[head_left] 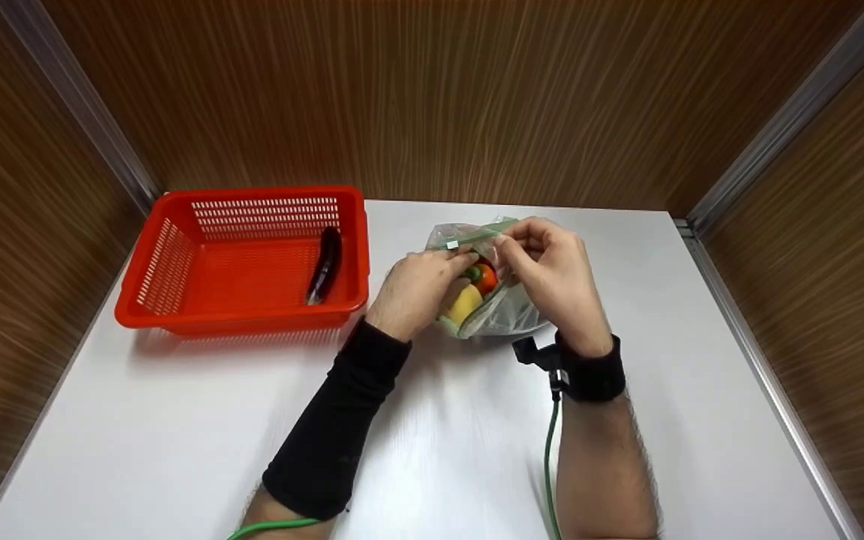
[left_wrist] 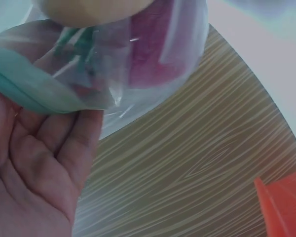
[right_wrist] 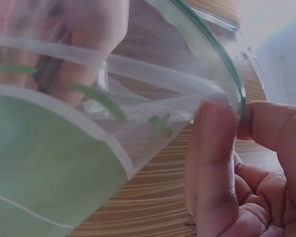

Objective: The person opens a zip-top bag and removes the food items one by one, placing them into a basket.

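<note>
Clear plastic formed the bag (head_left: 511,313) on the tabletop (head_left: 462,457), right of the red basket (head_left: 252,321) where a dark eggplant (head_left: 325,264) lay. Inside the bag sat a yellow item (head_left: 465,304) and a red-orange vegetable (head_left: 487,279). The right hand (head_left: 550,271) pinched the rim between its fingers. The left hand (head_left: 420,286) reached to the mouth; whether its fingers gripped anything could not be told.
</note>
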`<state>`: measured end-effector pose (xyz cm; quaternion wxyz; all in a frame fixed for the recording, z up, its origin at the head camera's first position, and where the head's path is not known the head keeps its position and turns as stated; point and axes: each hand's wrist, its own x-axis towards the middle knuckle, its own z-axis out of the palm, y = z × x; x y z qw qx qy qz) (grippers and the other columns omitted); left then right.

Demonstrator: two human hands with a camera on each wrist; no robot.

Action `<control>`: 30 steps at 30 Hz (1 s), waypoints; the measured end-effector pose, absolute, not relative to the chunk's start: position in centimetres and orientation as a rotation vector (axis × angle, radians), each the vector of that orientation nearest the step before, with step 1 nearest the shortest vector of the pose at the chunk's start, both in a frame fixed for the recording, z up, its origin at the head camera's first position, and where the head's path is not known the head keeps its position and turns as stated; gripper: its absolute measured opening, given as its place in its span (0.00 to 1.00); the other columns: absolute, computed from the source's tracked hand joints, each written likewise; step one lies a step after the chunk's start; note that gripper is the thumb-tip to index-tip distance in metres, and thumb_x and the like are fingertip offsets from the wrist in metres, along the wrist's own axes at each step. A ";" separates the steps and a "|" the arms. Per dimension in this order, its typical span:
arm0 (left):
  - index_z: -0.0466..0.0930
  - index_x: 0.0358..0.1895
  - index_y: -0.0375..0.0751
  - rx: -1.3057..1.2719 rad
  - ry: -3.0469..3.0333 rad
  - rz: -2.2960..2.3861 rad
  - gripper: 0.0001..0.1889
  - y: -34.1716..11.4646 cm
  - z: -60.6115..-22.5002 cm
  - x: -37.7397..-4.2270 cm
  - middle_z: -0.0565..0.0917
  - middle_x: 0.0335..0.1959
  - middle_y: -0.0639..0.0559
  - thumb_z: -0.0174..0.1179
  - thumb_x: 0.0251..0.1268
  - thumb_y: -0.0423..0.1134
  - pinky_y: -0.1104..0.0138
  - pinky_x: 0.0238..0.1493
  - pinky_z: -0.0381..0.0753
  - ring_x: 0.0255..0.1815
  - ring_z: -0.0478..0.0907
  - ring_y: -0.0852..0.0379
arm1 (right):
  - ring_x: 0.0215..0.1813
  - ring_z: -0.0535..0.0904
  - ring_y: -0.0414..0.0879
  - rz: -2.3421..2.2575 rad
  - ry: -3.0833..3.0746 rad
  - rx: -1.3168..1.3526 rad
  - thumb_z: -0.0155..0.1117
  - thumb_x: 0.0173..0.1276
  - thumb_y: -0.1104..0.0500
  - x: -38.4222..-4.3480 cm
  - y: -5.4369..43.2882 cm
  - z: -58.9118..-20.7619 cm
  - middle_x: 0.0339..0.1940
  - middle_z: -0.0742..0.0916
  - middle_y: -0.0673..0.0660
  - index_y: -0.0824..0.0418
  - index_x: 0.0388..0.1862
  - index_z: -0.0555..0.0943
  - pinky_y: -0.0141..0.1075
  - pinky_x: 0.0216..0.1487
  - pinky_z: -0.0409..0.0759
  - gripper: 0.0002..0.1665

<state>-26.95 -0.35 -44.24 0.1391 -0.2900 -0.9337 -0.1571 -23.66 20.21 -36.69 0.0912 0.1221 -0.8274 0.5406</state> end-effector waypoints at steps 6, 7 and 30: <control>0.95 0.68 0.54 -0.945 -2.681 -0.553 0.14 -0.4 -44.2 -27.1 0.98 0.58 0.49 0.71 0.87 0.43 0.47 0.57 0.99 0.57 0.97 0.43 | 0.30 0.87 0.38 1.660 -2.462 0.397 0.71 0.87 0.63 -22.9 20.3 -36.1 0.30 0.91 0.48 0.67 0.47 0.91 0.29 0.33 0.88 0.07; 0.95 0.69 0.55 -0.957 -2.677 -0.573 0.15 -0.3 -44.2 -27.1 0.98 0.59 0.50 0.71 0.87 0.45 0.48 0.58 0.98 0.57 0.98 0.44 | 0.30 0.87 0.38 1.655 -2.463 0.401 0.71 0.87 0.62 -22.8 20.3 -36.0 0.30 0.91 0.48 0.67 0.47 0.91 0.29 0.34 0.88 0.08; 0.96 0.51 0.51 -0.819 -2.544 -0.437 0.13 0.3 -45.4 -27.5 0.99 0.44 0.52 0.71 0.82 0.54 0.47 0.48 0.98 0.46 0.98 0.44 | 0.38 0.89 0.32 1.507 -2.396 0.353 0.67 0.90 0.63 -24.3 20.1 -36.9 0.41 0.94 0.62 0.67 0.52 0.90 0.24 0.38 0.87 0.08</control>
